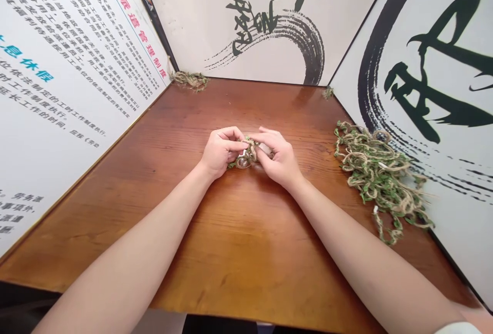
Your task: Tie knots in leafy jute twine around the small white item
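Near the middle of the table, my left hand (221, 151) pinches a small bundle of jute twine with green leaves (252, 150) between thumb and fingers. My right hand (279, 156) curls round the bundle's right side, thumb and fingers closed on it. A clear, shiny, round-edged piece (244, 161) shows at the bundle's lower left. Whether it is glass or plastic, I cannot tell. Part of the bundle is hidden behind my fingers.
A large heap of leafy jute twine (379, 169) lies at the right edge, against a printed panel. A smaller bunch of twine (190, 80) sits at the back left corner, and a small tuft (328, 92) at the back right. Panels border the wooden table (231, 252) on three sides.
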The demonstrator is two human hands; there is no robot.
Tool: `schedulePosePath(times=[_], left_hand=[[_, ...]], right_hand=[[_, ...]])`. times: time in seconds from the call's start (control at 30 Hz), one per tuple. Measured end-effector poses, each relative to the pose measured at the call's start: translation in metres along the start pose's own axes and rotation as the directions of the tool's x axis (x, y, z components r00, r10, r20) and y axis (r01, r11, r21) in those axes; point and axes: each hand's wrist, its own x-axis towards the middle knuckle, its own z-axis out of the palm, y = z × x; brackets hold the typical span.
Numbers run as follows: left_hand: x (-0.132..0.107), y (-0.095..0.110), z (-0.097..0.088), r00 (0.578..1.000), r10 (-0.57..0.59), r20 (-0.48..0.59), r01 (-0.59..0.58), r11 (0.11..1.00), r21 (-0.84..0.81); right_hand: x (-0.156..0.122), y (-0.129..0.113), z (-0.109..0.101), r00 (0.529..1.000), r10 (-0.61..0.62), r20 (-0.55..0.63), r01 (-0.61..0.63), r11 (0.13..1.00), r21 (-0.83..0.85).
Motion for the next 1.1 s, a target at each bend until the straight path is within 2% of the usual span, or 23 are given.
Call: schedulePosePath(times=[0.1,0.23,0.3,0.43,0.5,0.57,0.7,0.83,0.93,1.0,1.03,1.1], left_hand=[[0.001,-0.001,-0.001,1.000,0.004,-0.020,-0.004,1.000,-0.012],[0.002,-0.003,-0.002,0.999,0.018,-0.043,-0.019,1.000,-0.019],[0.003,-0.003,-0.003,0.999,0.025,-0.040,-0.026,0.999,-0.029],[0.003,-0.004,-0.003,0.999,0.035,-0.031,-0.036,0.999,-0.029],[0.003,-0.004,-0.002,0.998,0.038,-0.041,-0.039,0.999,-0.016],[0.002,-0.004,-0.001,0.998,0.037,-0.057,-0.038,0.999,-0.012],[0.003,-0.003,-0.002,0.998,0.028,-0.050,-0.030,0.999,-0.038],[0.005,-0.002,-0.007,0.996,0.066,-0.056,-0.072,0.992,-0.105],[0.006,-0.003,-0.008,0.995,0.061,-0.084,-0.072,0.990,-0.124],[0.006,-0.004,-0.008,0.995,0.052,-0.080,-0.060,0.992,-0.112],[0.005,-0.004,-0.007,0.996,0.049,-0.075,-0.056,0.993,-0.102],[0.005,-0.005,-0.005,0.997,0.040,-0.062,-0.045,0.996,-0.082]], right_hand=[[0.000,0.001,0.002,0.996,0.080,-0.041,-0.080,0.997,-0.010],[0.000,0.005,0.003,0.945,0.224,-0.240,-0.225,0.974,0.023],[0.001,0.008,0.002,0.887,0.304,-0.349,-0.308,0.950,0.046],[0.003,0.011,-0.001,0.710,0.482,-0.514,-0.523,0.849,0.074],[0.004,0.011,-0.003,0.652,0.506,-0.564,-0.574,0.816,0.069],[0.004,0.011,-0.005,0.618,0.496,-0.610,-0.587,0.807,0.061],[0.003,0.016,-0.007,0.566,0.487,-0.665,-0.601,0.796,0.072],[0.004,0.024,-0.008,0.516,0.500,-0.696,-0.615,0.782,0.105],[0.004,0.026,-0.007,0.508,0.484,-0.712,-0.625,0.776,0.082],[0.002,0.023,-0.005,0.534,0.425,-0.731,-0.595,0.803,0.032],[0.001,0.020,-0.004,0.567,0.372,-0.735,-0.560,0.828,-0.013],[-0.001,0.013,-0.002,0.691,0.232,-0.685,-0.432,0.892,-0.133]])
